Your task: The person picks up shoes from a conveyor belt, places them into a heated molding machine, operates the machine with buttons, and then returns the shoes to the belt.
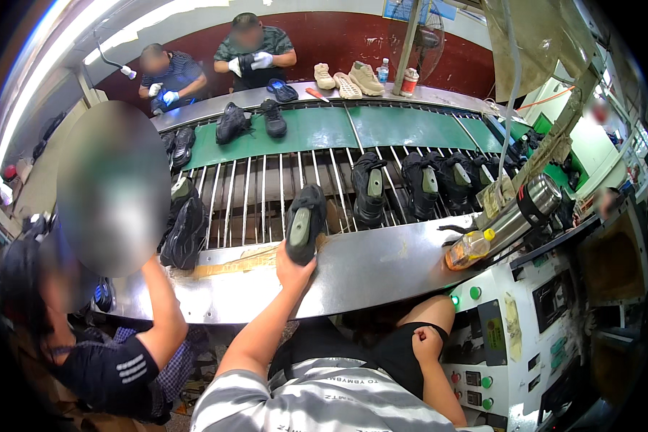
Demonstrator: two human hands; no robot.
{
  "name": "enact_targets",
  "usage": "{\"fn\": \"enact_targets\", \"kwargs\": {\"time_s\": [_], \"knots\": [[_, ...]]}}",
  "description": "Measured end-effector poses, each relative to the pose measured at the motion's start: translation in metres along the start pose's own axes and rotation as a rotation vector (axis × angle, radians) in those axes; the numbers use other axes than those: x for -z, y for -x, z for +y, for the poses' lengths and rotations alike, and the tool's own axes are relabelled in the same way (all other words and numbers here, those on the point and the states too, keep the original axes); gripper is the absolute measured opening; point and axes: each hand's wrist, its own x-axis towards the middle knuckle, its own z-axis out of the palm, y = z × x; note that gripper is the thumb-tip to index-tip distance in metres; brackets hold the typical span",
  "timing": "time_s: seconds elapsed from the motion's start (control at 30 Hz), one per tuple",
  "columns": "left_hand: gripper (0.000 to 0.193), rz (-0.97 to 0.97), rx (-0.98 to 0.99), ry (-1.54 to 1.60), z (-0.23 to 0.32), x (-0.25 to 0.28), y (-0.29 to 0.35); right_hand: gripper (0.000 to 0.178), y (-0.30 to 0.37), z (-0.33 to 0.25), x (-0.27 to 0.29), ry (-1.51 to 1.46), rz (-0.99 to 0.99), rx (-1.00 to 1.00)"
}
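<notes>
My left hand (295, 268) grips a black shoe (316, 212) by its near end, over the conveyor's metal front edge. A grey-green shoe last (299, 226) fills the shoe's opening. My right hand (427, 343) rests on my right thigh with its fingers curled in, and nothing shows in it. On the rollers to the right of the held shoe stands a black shoe (368, 203) with a similar last inside. Several more like it, such as this black shoe (419, 189), continue the row rightward.
A co-worker's arm (164, 295) reaches toward black shoes (186, 232) at left. Across the green belt (306, 133), two people in gloves handle dark items. A steel thermos (525, 210) and yellow-capped bottle (470, 249) sit at right, above a control panel (475, 345) with green buttons.
</notes>
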Motion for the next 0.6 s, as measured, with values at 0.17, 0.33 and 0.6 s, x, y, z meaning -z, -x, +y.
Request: {"fn": "enact_targets", "kwargs": {"time_s": [0.17, 0.33, 0.6], "knots": [[0.09, 0.113, -0.029, -0.114, -0.007, -0.087, -0.066, 0.002, 0.003, 0.003, 0.004, -0.006, 0.005, -0.032], [0.099, -0.269, 0.226, -0.053, -0.023, -0.094, -0.12, 0.003, -0.002, -0.001, -0.001, 0.015, -0.013, -0.04], [0.07, -0.524, -0.255, -0.6, -0.068, 0.008, -0.175, 0.005, -0.005, 0.006, -0.013, 0.042, -0.049, -0.043]]}}
